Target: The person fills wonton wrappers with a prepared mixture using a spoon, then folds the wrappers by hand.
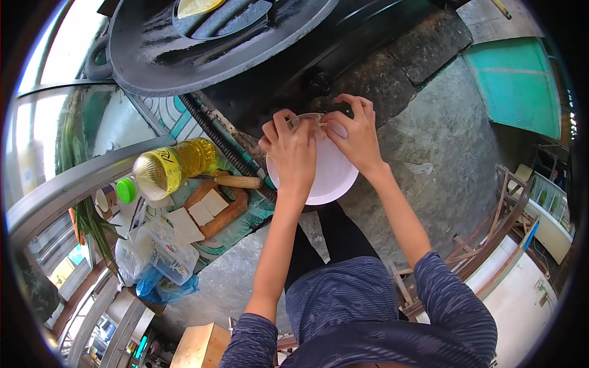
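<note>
A white round bowl (328, 175) is below both hands, in front of the dark stove. My left hand (291, 147) is over its left side, fingers bent around something small near the far rim. My right hand (354, 136) is at the far right of the bowl, thumb and fingers pinched together close to the left fingertips. Between the fingertips is a small pale piece, too small to name. My fingers partly hide the far rim.
A large black pan (215, 58) sits on the stove top (276, 86). To the left are an oil bottle (175, 167) with green cap, a wooden board (230, 214) with pale square pieces, a clear plastic container (165, 251) and a blue bag (162, 287).
</note>
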`<move>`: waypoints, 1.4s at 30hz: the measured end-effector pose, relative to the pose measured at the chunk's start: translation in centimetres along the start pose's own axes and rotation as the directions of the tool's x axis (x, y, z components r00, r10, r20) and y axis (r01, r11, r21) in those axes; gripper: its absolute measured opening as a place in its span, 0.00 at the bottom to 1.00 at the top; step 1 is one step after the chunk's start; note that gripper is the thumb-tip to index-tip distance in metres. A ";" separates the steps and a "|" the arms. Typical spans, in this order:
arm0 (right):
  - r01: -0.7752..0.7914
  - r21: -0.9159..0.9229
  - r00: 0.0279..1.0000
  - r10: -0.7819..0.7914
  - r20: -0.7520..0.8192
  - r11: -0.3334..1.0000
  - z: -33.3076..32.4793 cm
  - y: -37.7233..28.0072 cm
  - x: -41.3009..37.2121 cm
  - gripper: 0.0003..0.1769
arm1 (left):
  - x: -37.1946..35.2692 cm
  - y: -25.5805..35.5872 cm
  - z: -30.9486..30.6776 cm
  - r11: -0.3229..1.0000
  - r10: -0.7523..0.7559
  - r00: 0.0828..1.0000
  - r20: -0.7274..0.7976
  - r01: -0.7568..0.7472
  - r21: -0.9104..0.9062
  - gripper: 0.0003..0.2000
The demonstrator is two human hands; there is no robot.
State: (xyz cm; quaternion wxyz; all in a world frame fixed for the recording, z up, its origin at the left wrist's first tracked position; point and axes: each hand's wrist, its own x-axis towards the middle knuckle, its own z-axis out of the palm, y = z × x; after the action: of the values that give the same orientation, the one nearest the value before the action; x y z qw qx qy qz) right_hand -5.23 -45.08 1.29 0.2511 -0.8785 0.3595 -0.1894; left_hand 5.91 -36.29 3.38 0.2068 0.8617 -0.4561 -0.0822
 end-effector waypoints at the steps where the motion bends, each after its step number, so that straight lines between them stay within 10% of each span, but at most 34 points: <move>1: 0.005 0.006 1.000 -0.005 0.008 1.000 0.1 0.1 0.1 0.09 | -0.2 0.1 0.0 1.000 -0.009 1.000 -0.024 0.009 -0.004 0.09; 20: 0.007 -0.002 0.995 -0.007 -0.104 1.000 -2.3 -7.8 -2.3 0.10 | -10.9 -5.2 -9.1 0.894 -0.191 0.976 -0.108 0.128 -0.429 0.11; 25: 0.190 0.352 0.935 -0.278 0.219 0.916 2.2 -17.7 -4.5 0.11 | -16.8 -9.1 -11.8 0.861 -0.326 0.941 -0.093 0.255 -0.440 0.11; 42: 0.365 -0.115 0.886 -0.307 0.347 0.924 15.7 -27.6 -9.0 0.08 | -29.8 -22.8 -21.4 0.785 -0.530 0.833 -0.161 0.409 -0.466 0.09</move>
State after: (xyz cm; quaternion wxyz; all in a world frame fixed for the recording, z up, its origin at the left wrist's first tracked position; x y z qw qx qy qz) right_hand 11.61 -16.81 3.24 0.1906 -0.9654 0.1707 -0.0510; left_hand 13.10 5.51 11.44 0.4195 0.8873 -0.1623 -0.1018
